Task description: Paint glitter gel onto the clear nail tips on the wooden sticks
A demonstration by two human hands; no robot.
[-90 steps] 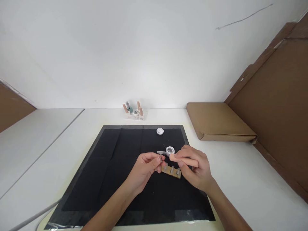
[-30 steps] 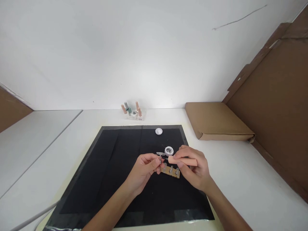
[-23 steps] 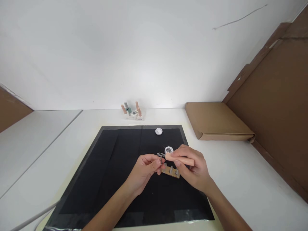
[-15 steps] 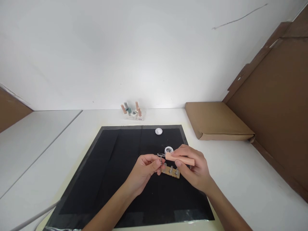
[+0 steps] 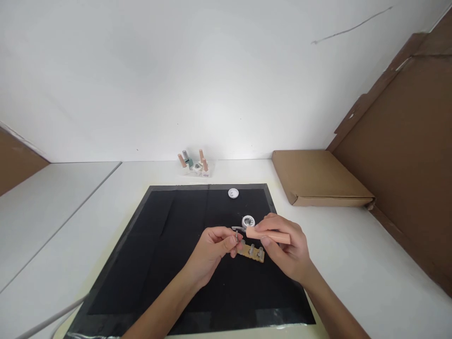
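Note:
Between my right hand's (image 5: 287,247) thumb and fingers lies the peach handle of a nail polish brush (image 5: 268,235), its thin brush end pointing left. My left hand (image 5: 216,248) pinches a small metallic nail tip holder (image 5: 237,236) upright, right by the brush end; whether the two touch I cannot tell. Below and between the hands is a tan strip (image 5: 252,256) bearing several clear nail tips on small stands, its left end partly hidden by my left fingers. Just behind the brush sits a small round white jar (image 5: 248,221) with silvery contents.
A white lid (image 5: 233,193) lies near the back of the black mat (image 5: 148,263). Against the wall stands a clear tray (image 5: 211,170) of several nail polish bottles with peach and grey-green caps. A flat cardboard box (image 5: 318,176) rests at the back right.
My right hand has shifted slightly to the right and down, taking the brush with it. My left hand stays almost where it was.

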